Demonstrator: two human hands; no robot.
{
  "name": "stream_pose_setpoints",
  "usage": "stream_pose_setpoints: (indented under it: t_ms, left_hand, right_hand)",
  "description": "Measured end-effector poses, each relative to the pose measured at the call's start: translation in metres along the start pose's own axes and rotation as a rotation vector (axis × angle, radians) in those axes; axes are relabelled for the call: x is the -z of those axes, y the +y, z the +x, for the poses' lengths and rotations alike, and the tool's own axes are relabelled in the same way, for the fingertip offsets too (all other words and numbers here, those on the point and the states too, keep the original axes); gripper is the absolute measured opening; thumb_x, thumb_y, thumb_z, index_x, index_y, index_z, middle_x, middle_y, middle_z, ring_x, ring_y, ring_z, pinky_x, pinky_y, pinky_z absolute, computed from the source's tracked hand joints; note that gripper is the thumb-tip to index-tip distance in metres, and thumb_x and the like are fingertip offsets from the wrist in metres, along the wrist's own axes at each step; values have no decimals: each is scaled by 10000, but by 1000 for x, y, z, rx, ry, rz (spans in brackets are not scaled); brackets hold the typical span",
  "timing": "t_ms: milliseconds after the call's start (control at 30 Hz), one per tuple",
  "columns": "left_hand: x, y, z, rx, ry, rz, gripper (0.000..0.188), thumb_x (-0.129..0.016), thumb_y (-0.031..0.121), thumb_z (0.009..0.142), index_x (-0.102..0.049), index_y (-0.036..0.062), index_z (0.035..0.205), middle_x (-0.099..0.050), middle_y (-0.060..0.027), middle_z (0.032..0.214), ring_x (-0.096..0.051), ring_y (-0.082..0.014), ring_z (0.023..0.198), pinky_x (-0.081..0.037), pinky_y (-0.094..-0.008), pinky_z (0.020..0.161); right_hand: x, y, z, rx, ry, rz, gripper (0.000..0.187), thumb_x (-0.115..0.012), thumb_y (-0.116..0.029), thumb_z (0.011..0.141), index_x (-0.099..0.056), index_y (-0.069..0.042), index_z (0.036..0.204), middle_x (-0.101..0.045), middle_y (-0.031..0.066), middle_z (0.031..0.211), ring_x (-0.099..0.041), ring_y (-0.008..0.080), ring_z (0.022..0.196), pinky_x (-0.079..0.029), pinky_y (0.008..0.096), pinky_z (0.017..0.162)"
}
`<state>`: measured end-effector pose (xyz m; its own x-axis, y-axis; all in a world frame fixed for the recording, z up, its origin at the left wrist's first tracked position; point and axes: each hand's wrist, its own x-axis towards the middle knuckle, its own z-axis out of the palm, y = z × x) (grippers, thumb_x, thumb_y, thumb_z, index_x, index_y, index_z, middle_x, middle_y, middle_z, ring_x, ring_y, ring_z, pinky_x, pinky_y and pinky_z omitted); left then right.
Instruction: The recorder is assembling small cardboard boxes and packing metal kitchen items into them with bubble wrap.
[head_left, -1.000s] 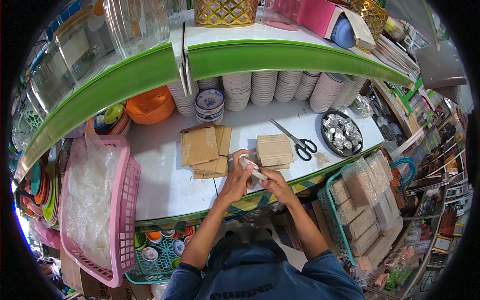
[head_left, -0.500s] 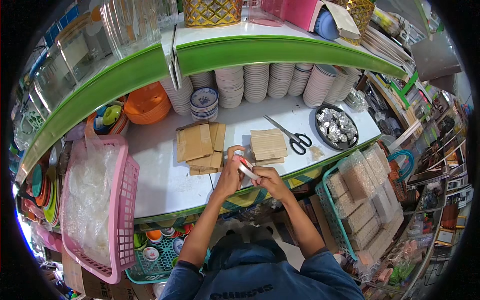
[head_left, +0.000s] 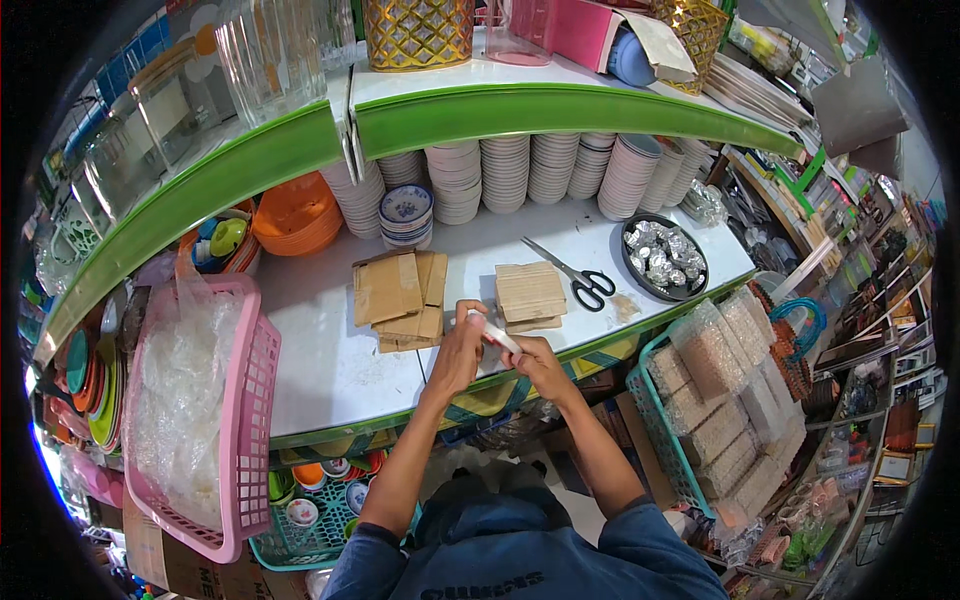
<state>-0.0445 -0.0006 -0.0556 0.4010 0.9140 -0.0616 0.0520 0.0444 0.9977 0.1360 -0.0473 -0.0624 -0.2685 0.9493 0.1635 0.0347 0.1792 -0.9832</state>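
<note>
Between my hands, just above the counter's front edge, is a roll of whitish tape (head_left: pixel 495 334) with some red on it. My left hand (head_left: pixel 457 352) is closed around the roll's left side. My right hand (head_left: pixel 540 368) pinches its lower right edge with fingers and thumb. Right behind the roll lies a small stack of cut cardboard pieces (head_left: pixel 530 291). A looser pile of brown cardboard (head_left: pixel 389 288) is beyond my left hand. Scissors with black handles (head_left: pixel 592 290) rest slightly open to the right of the small stack.
A black dish (head_left: pixel 626 262) holds foil-wrapped lumps. Stacked bowls (head_left: pixel 505 172) line the back beneath a green-edged shelf (head_left: pixel 580 108). A pink basket (head_left: pixel 232 420) of bubble wrap stands left. At right, a teal basket (head_left: pixel 672 450) holds bubble-wrapped packs.
The tape roll has turned a little in my hands, showing less red, and my grip has shifted slightly. The whole view has moved a little; the counter items stay put.
</note>
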Motion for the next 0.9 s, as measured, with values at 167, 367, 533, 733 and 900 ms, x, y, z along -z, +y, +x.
stream_pose_setpoints:
  t_ms: [167, 367, 533, 733, 900]
  left_hand:
    - [-10, 6, -11, -212, 52, 211, 417, -480, 361, 990, -348, 88, 1277, -475, -62, 563, -462, -164, 419, -351, -314, 451]
    - [-2, -9, -5, -90, 46, 1, 473, -509, 371, 969, -343, 84, 1307, -474, -61, 568, -472, -161, 419, -366, -300, 447]
    - [-9, 2, -4, -70, 38, 19, 471, -492, 395, 967, -365, 88, 1302, -480, -58, 571, -493, -166, 428, -380, -302, 441]
    - [-10, 1, -5, -195, 132, 201, 520, -481, 466, 954, -384, 96, 1307, -495, -57, 584, -506, -164, 433, -407, -314, 436]
    - [1, -2, 0, 42, -28, -44, 463, -532, 376, 958, -402, 105, 1311, -565, -60, 953, -570, -130, 645, -460, -252, 423]
  right_hand:
    - [7, 8, -1, -4, -32, -92, 327, -505, -232, 862, -606, 64, 959, -512, 37, 701, -434, 126, 665, -363, 303, 592]
    - [5, -1, 3, -94, -102, 84, 367, -528, -313, 854, -596, 47, 860, -503, 20, 695, -426, 101, 636, -341, 280, 566]
    - [1, 3, 0, -30, -32, 34, 271, -487, -241, 873, -572, 6, 798, -486, 16, 668, -415, 107, 604, -335, 282, 552]
    - [0, -3, 0, -80, -8, -8, 225, -502, -196, 853, -581, 12, 820, -499, 31, 676, -430, 118, 617, -346, 287, 562]
    - [0, -3, 3, 9, -50, -8, 223, -499, -197, 846, -561, 11, 796, -505, 32, 683, -436, 125, 628, -351, 292, 570]
